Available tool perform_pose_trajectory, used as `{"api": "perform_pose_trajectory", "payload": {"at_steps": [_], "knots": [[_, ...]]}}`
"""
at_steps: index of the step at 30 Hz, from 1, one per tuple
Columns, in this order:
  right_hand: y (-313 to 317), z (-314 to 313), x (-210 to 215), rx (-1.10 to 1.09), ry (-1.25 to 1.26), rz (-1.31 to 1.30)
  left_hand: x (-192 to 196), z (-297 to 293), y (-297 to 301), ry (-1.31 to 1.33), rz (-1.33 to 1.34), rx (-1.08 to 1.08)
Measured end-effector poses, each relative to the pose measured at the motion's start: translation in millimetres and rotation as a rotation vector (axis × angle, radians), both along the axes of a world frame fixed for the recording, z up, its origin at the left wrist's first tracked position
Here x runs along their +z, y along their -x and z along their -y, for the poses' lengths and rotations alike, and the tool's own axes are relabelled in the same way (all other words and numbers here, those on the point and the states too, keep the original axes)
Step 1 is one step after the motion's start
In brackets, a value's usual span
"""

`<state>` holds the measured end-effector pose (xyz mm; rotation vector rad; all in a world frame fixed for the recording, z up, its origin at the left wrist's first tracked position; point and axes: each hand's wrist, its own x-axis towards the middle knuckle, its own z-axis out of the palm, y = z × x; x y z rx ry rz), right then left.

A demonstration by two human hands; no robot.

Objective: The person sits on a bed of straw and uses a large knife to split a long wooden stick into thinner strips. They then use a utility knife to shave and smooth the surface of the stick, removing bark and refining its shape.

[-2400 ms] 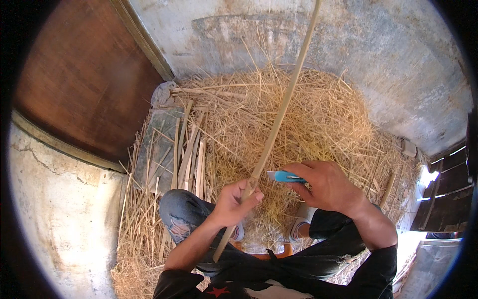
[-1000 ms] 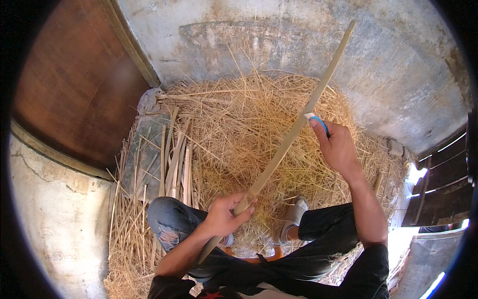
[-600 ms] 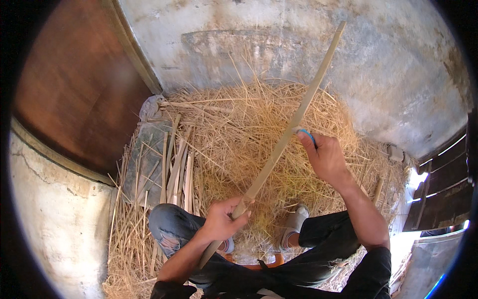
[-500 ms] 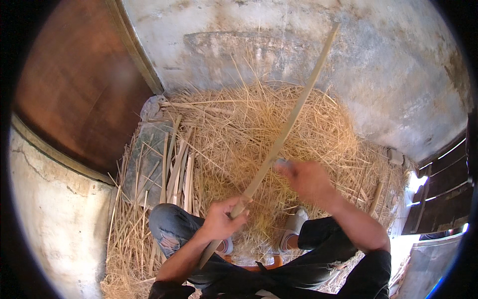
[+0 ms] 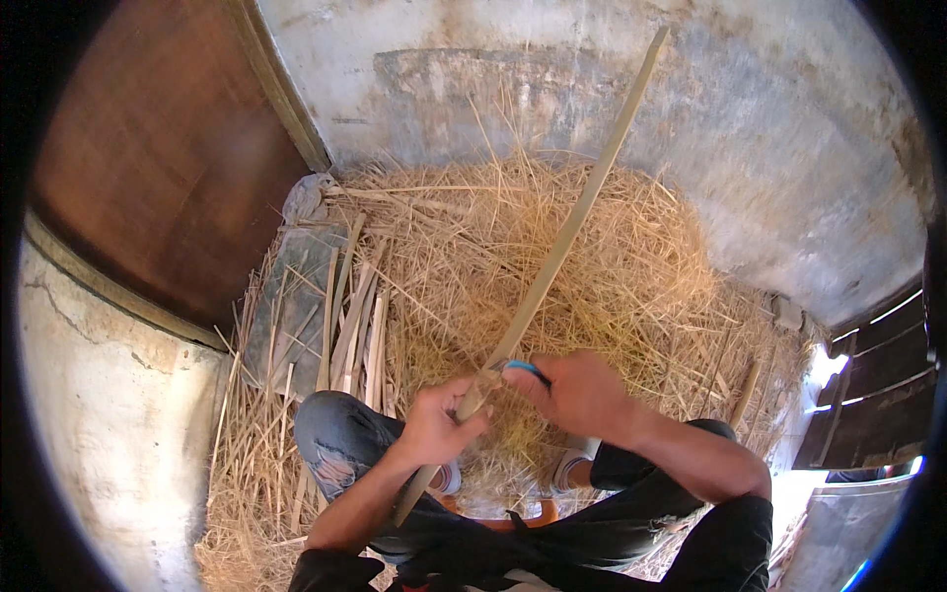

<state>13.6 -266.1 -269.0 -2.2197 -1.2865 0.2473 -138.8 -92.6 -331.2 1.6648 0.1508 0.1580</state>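
A long, pale bamboo strip slants from between my legs up toward the far wall. My left hand is closed around its lower part, thumb on top. Just beyond that grip, my right hand is closed on a small blue knife held against the strip's right side. The knife's blade is mostly hidden and hard to make out. Curled shavings bunch on the strip beside my left fingers.
A deep heap of straw-like shavings covers the floor ahead. Split bamboo pieces lie by my left knee, beside a grey slab. A stained wall stands beyond, a brown door panel at the left.
My right hand has drawn the knife down along the strip, toward me and close to my left hand. The left hand keeps its hold on the strip.
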Motion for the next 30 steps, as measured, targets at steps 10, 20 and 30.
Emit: {"api": "perform_pose_trajectory", "payload": {"at_steps": [10, 20, 30], "knots": [[-15.7, -0.3, 0.9, -0.136, 0.054, -0.065, 17.6, -0.8, 2.2, 0.071, -0.151, -0.024], [-13.2, -0.4, -4.2, -0.101, 0.008, -0.140, 14.9, 1.8, 0.1, 0.074, -0.096, -0.016], [-2.6, 1.6, -13.4, -0.073, -0.079, -0.142, 23.8, 3.8, -4.1, 0.097, -0.143, -0.014]]}}
